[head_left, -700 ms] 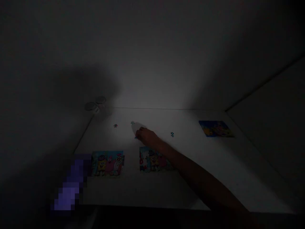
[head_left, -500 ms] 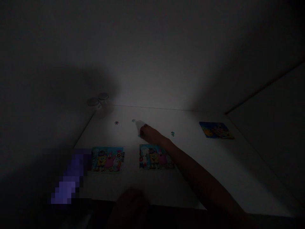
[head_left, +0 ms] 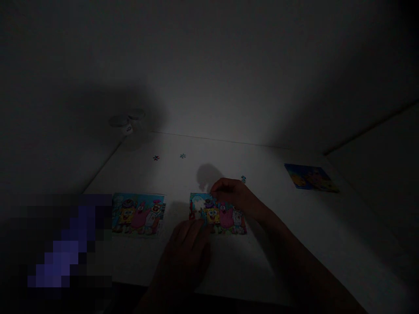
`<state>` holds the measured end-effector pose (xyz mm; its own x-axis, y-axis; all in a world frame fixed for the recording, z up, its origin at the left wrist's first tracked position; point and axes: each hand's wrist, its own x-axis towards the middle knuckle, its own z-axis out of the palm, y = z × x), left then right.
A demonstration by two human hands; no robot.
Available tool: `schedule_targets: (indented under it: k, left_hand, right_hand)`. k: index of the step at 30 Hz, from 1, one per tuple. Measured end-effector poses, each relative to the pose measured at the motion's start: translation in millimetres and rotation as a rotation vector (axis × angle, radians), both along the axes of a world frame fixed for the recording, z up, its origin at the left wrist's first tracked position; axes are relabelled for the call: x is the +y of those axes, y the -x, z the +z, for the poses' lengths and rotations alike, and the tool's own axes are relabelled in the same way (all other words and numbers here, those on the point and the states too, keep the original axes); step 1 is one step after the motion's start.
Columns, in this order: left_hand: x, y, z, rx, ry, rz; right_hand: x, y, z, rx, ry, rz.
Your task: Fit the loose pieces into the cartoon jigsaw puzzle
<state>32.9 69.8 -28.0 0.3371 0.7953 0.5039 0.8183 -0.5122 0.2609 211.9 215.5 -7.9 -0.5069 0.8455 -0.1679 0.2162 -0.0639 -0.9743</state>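
Bracing SpongeBob jigsaw puzzle [head_left: 225,218] with left hand [head_left: 186,250], fingers apart at near edge; right hand [head_left: 231,194] fingers together at far edge, hold unclear.

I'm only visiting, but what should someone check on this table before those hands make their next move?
1. Left hand resting at the lower edge of the middle SpongeBob jigsaw puzzle: ok.
2. Right hand at that puzzle's upper edge, holding a piece: cannot tell.
3. Blue loose piece lying just beyond the right hand, free of it: ok.
4. Left SpongeBob puzzle untouched by either hand: ok.
5. Enough light to read the pieces: not ok, the scene is very dim.
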Motion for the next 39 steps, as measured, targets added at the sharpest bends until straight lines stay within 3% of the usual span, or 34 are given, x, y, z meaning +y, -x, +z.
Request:
schedule_targets:
  k: [5, 10, 19, 29, 39]
  left_hand:
    - [2.3, -0.6, -0.1, 0.028, 0.087, -0.007]
    - [2.2, -0.8, -1.5, 0.021, 0.098, -0.017]
    - [-0.5, 0.3, -2.3, 0.017, 0.119, -0.016]
    - [0.4, 0.9, -3.3, 0.012, 0.129, -0.019]
    - [0.7, 1.0, -2.1, 0.005, 0.117, -0.020]
  right_hand:
    - [-3.3, 9.1, -6.6, -0.011, 0.002, 0.014]
    - [-3.1, 11.2, -12.5, -0.086, -0.062, 0.118]
    - [-4.5, 10.2, -9.0, -0.160, -0.143, 0.222]
    - [-7.6, 14.8, -16.8, -0.357, -0.358, 0.155]
    - [-10.7, 18.4, -11.4, -0.443, -0.380, 0.123]
